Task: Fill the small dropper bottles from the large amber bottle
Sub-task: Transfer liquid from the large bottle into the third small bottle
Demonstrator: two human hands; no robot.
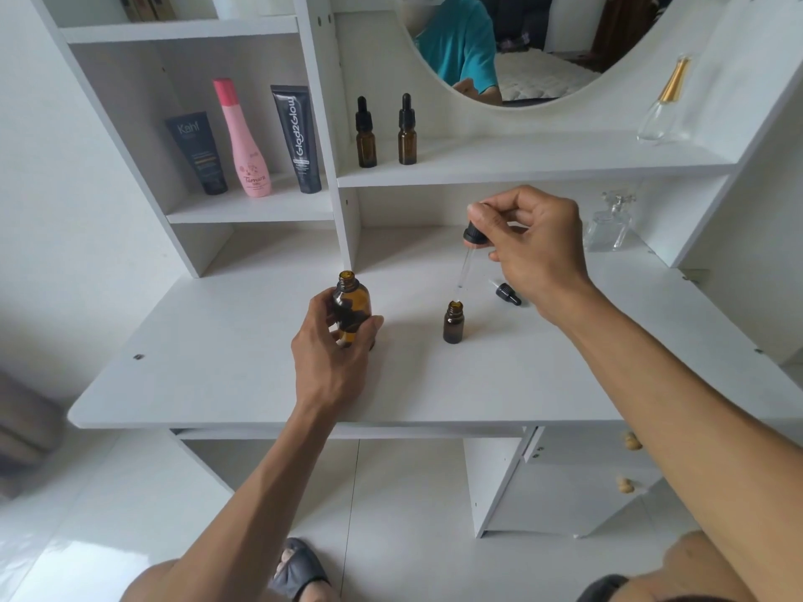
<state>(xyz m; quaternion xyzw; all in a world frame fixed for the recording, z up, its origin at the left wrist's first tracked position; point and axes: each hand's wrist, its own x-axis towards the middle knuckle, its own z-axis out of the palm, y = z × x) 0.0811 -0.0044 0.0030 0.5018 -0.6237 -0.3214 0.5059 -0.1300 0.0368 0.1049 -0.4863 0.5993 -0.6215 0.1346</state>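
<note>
The left hand [334,341] grips the big amber bottle [351,310], which stands upright and uncapped on the white desk [217,362], thumb on its right side and fingers curled round its left. To the right of that hand, well apart from it, the right hand [530,249] pinches the black bulb of a dropper [467,254], whose glass tube hangs down from the fingertips. The tube's tip sits just above the open mouth of a small bottle [453,322] that stands on the desk below and slightly left of the right hand. A loose dropper cap [506,293] lies on its side on the desk just beneath the right wrist, near the small bottle. Beyond both hands, on the shelf [521,167] above, two capped dropper bottles [386,132] stand side by side. Further left of the left hand, on a lower shelf, stand a dark tube [197,154], a pink bottle [245,141] and a black tube [297,141].
</note>
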